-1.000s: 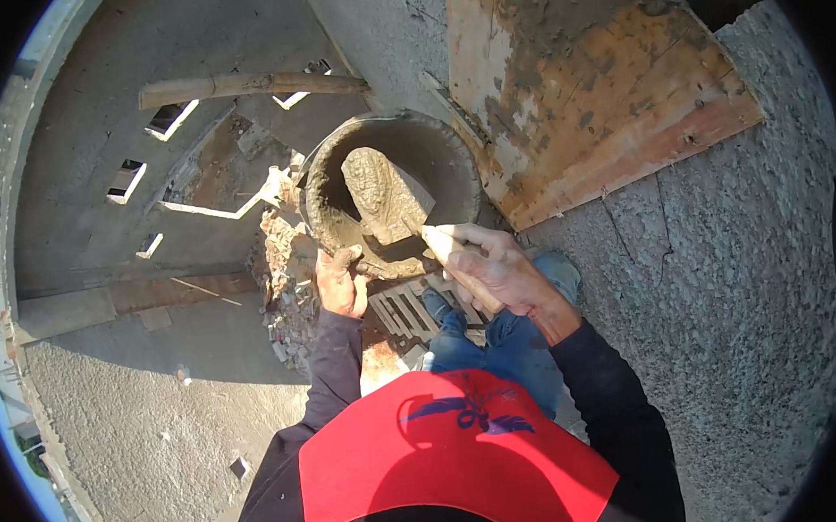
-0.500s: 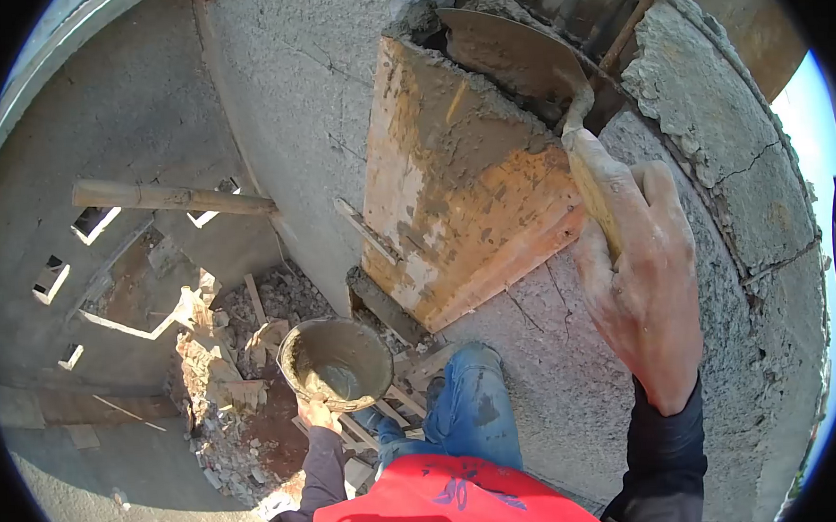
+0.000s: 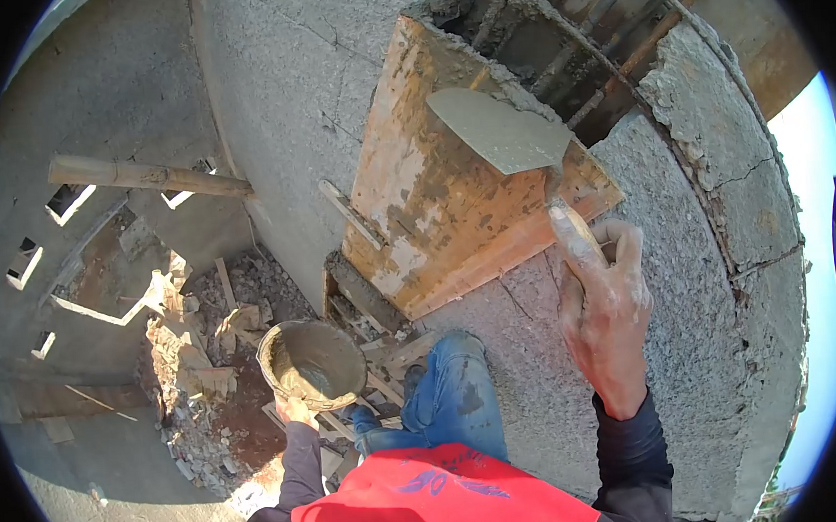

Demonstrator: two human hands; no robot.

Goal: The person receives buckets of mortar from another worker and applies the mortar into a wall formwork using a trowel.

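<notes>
One bucket (image 3: 293,341) is gripped by the left hand (image 3: 296,411), a trowel (image 3: 511,135) by the right hand (image 3: 609,303).

The trowel (image 3: 501,129) at one o'clock had a smooth, matt metal blade; the wooden board (image 3: 453,217) at twelve was mortar-smeared, the concrete wall (image 3: 700,312) at three rough. The bucket (image 3: 343,359) at eight, perhaps plastic, looked dull.

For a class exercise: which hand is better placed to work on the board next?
Probably the right hand: it holds the trowel near the board. The left hand, lower in view, holds the bucket.
</notes>
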